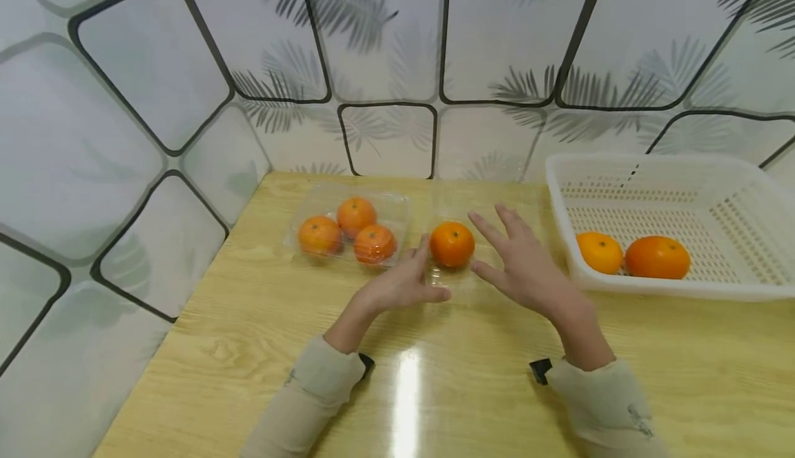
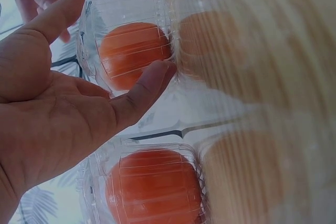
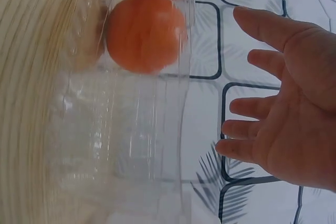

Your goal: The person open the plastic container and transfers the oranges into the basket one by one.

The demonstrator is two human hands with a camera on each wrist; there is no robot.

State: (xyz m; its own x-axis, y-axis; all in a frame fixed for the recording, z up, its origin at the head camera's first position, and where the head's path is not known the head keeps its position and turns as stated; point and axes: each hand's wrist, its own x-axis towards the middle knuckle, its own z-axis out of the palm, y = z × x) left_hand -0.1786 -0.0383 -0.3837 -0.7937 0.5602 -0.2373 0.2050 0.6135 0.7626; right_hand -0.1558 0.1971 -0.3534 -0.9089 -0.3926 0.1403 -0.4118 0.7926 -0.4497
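A mandarin orange [image 1: 452, 244] sits in the left part of a clear plastic box [image 3: 121, 129]. My left hand [image 1: 410, 282] is at the box's left side, fingers extended and fingertips right at its wall. To the right, my right hand [image 1: 518, 265] hovers with fingers spread, holding nothing. In the right wrist view, its fingers [image 3: 247, 108] are apart from the box wall. Left of my left hand, another clear box [image 1: 397, 206] contains three mandarin oranges [image 1: 320, 236].
A white plastic basket [image 1: 658, 289] stands at the right with two orange fruits [image 1: 657, 258] near its front left corner. The wooden table [image 1: 248, 375] meets a patterned wall covering [image 1: 391, 44] at its back and left.
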